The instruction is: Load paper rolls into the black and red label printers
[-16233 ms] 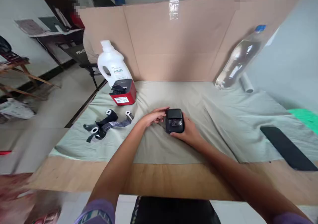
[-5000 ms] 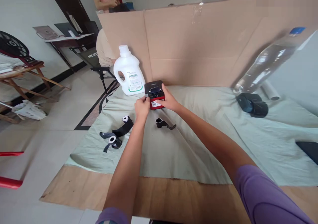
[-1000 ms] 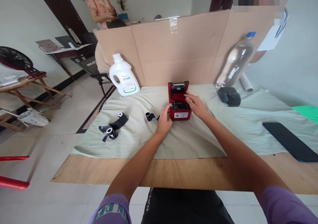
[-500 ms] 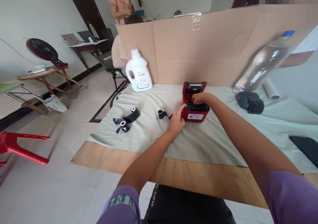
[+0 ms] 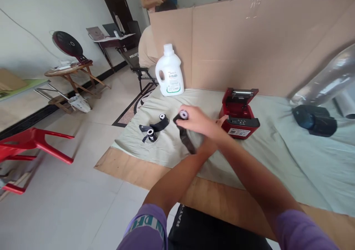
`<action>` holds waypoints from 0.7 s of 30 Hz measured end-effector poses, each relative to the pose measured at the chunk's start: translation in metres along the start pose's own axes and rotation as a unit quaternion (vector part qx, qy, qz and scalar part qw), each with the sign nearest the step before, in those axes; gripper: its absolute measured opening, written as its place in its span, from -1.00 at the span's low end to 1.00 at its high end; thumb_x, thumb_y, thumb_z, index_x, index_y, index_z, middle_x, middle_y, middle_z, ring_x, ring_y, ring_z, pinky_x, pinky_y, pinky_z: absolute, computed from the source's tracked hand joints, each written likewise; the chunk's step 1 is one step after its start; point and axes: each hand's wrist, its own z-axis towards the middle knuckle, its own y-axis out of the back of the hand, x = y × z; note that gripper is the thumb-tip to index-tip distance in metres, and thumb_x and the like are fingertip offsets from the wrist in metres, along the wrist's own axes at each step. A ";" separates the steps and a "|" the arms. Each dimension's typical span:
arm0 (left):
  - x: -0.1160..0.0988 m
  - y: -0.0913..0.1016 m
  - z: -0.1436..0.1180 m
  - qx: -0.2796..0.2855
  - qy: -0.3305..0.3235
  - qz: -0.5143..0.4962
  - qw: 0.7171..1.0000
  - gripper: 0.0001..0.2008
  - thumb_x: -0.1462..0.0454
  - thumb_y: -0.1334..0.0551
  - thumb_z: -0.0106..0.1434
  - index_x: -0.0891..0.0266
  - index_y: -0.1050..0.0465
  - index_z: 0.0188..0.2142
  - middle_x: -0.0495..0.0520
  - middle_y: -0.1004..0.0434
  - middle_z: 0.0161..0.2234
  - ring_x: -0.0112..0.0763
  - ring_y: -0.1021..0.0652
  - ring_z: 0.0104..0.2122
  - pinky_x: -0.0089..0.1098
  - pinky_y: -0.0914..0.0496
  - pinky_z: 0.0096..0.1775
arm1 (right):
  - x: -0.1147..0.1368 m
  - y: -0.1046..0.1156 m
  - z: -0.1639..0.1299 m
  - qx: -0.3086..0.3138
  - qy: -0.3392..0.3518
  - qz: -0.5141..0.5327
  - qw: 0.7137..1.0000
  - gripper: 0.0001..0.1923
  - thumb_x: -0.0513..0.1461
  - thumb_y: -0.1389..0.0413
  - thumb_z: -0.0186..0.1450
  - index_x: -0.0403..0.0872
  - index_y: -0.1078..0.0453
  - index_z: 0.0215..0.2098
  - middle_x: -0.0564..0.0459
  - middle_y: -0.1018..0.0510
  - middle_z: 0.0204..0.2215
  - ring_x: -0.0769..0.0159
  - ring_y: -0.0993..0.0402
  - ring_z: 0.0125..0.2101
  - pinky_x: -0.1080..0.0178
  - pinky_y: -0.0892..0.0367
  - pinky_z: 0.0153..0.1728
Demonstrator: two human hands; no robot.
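My right hand point(image 5: 195, 121) is closed around a small roll of black strip point(image 5: 179, 117) with a pale core, held above the cloth. Its loose black tail hangs down toward my left forearm. My right arm crosses over my left one. Partly hidden behind the right wrist, my left hand point(image 5: 219, 124) touches the left front corner of a red printer point(image 5: 240, 133) with stretched fingers. The printer's red lid point(image 5: 240, 94) stands raised, and its black front strip shows small buttons. Left of my right hand, two more black rolls point(image 5: 152, 134) lie on the cloth with strips unwound.
A white detergent jug point(image 5: 170, 74) stands at the back before a cardboard screen point(image 5: 235, 39). To the right are a dark device point(image 5: 314, 120) and a large clear bottle point(image 5: 324, 80). A red stool point(image 5: 41, 141) stands on the floor at left. People are beyond the screen.
My right hand has left the printer's inside and moved left, picking up the black roll. My left hand stays at the printer's corner. The view has turned and the scene shifted right.
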 end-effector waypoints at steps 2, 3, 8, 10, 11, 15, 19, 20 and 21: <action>-0.004 0.004 -0.003 0.009 -0.010 -0.008 1.000 -0.18 0.54 -0.05 0.15 -0.01 -0.13 0.37 0.09 -0.33 0.23 -0.22 -0.50 0.10 -0.26 -0.38 0.17 | 0.004 -0.044 0.026 0.063 -0.022 -0.075 0.995 -0.84 -0.23 -0.15 0.20 -0.05 -0.43 -0.23 0.02 -0.61 -0.30 0.24 -0.54 -0.32 0.32 -0.28 -0.41; -0.006 0.006 -0.004 0.007 -0.009 -0.011 1.000 -0.17 0.55 -0.04 0.14 -0.03 -0.12 0.37 0.07 -0.33 0.22 -0.23 -0.51 0.08 -0.28 -0.41 0.15 | 0.004 -0.063 0.036 0.089 -0.030 -0.112 0.989 -0.81 -0.24 -0.16 0.19 -0.06 -0.44 -0.21 -0.03 -0.61 -0.25 0.20 -0.55 -0.27 0.31 -0.28 -0.40; -0.009 0.006 -0.005 -0.011 -0.012 -0.026 1.000 -0.18 0.55 -0.03 0.13 -0.04 -0.15 0.35 0.04 -0.34 0.20 -0.27 -0.47 0.12 -0.31 -0.37 0.19 | 0.001 -0.097 0.058 0.188 -0.103 -0.172 0.962 -0.72 -0.17 -0.16 0.23 -0.06 -0.46 -0.10 -0.16 -0.58 -0.04 0.03 -0.56 -0.11 0.21 -0.36 -0.29; -0.005 0.004 -0.004 0.000 -0.011 -0.022 1.000 -0.19 0.54 -0.03 0.14 -0.03 -0.14 0.36 0.06 -0.32 0.20 -0.25 -0.48 0.11 -0.30 -0.40 0.14 | -0.003 -0.083 0.055 0.176 -0.103 -0.156 0.966 -0.64 -0.04 -0.10 0.31 -0.05 -0.45 -0.03 -0.16 -0.57 0.01 0.01 -0.54 -0.06 0.19 -0.37 -0.24; -0.002 0.004 -0.003 0.006 -0.011 -0.018 1.000 -0.19 0.53 -0.04 0.14 -0.01 -0.14 0.36 0.09 -0.31 0.21 -0.23 -0.48 0.10 -0.30 -0.40 0.12 | -0.007 -0.072 0.052 0.154 -0.104 -0.149 0.971 -0.59 0.01 -0.05 0.34 -0.05 -0.44 0.01 -0.16 -0.56 0.03 0.01 -0.52 -0.03 0.19 -0.37 -0.21; 0.009 0.002 0.002 0.014 -0.055 0.005 0.998 -0.27 0.47 -0.09 0.21 0.13 -0.12 0.37 0.22 -0.32 0.18 -0.15 -0.44 0.13 -0.22 -0.29 0.20 | -0.031 -0.025 0.034 0.077 -0.140 -0.158 0.974 -0.53 0.01 0.02 0.39 -0.07 -0.41 0.10 -0.18 -0.54 0.08 0.03 -0.47 0.03 0.19 -0.33 -0.15; 0.012 0.002 0.006 0.013 -0.065 0.073 0.995 -0.41 0.26 -0.21 0.30 0.16 -0.23 0.32 0.26 -0.37 0.16 0.05 -0.42 0.12 -0.03 -0.19 0.24 | -0.054 -0.007 0.020 0.141 -0.186 -0.206 0.950 -0.61 -0.07 -0.16 0.27 -0.02 -0.47 0.03 -0.15 -0.57 0.00 0.00 -0.51 -0.08 0.17 -0.33 -0.21; 0.013 0.002 0.007 0.015 -0.059 0.086 0.994 -0.42 0.25 -0.22 0.30 0.14 -0.24 0.31 0.25 -0.38 0.16 0.06 -0.43 0.11 -0.02 -0.20 0.23 | -0.057 -0.007 0.019 0.155 -0.201 -0.221 0.942 -0.64 -0.11 -0.18 0.25 -0.01 -0.49 -0.01 -0.15 -0.58 -0.03 -0.01 -0.52 -0.12 0.16 -0.33 -0.23; 0.013 0.002 0.007 0.017 -0.055 0.092 0.994 -0.42 0.26 -0.22 0.30 0.13 -0.24 0.31 0.24 -0.38 0.17 0.05 -0.44 0.11 -0.03 -0.21 0.23 | -0.060 -0.009 0.018 0.164 -0.213 -0.234 0.934 -0.68 -0.15 -0.19 0.23 -0.02 -0.50 -0.04 -0.16 -0.58 -0.06 -0.01 -0.53 -0.16 0.15 -0.32 -0.25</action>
